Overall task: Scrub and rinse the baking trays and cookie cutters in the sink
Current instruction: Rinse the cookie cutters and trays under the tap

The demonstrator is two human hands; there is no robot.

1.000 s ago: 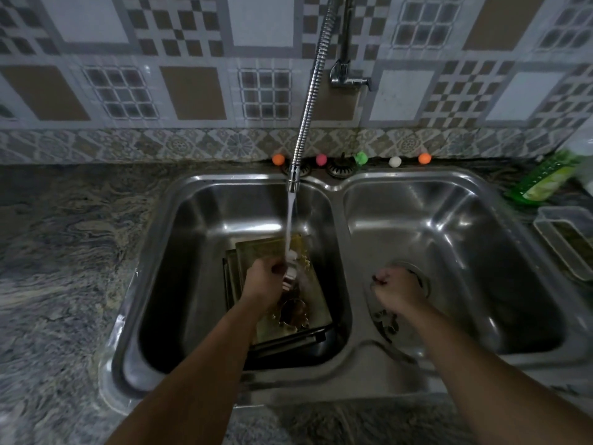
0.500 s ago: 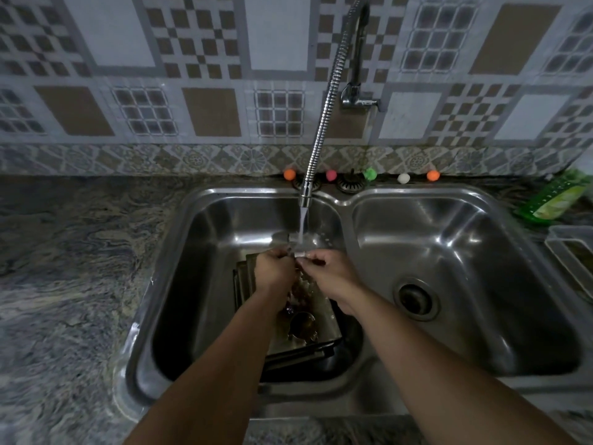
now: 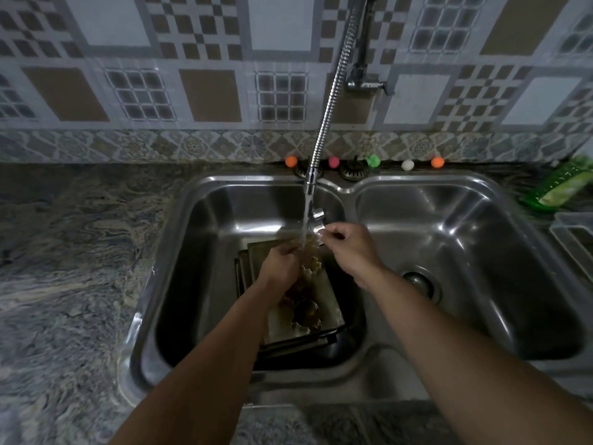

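A small metal cookie cutter (image 3: 316, 231) is pinched between the fingertips of the right hand (image 3: 349, 248) and held under the stream of water (image 3: 305, 226) running from the flexible spring faucet (image 3: 327, 114). The left hand (image 3: 280, 263) is held just beside it in the same stream, its fingers curled; whether anything is gripped in them cannot be told (the water blurs that spot). Below both hands, a stack of baking trays (image 3: 308, 303) lies in the left basin of the double steel sink (image 3: 353, 184), with more cookie cutters (image 3: 306, 313) resting on the top tray. Five small coloured balls (image 3: 372, 161) are lined along the back ledge, and a green bottle (image 3: 561, 187) lies at the far right.
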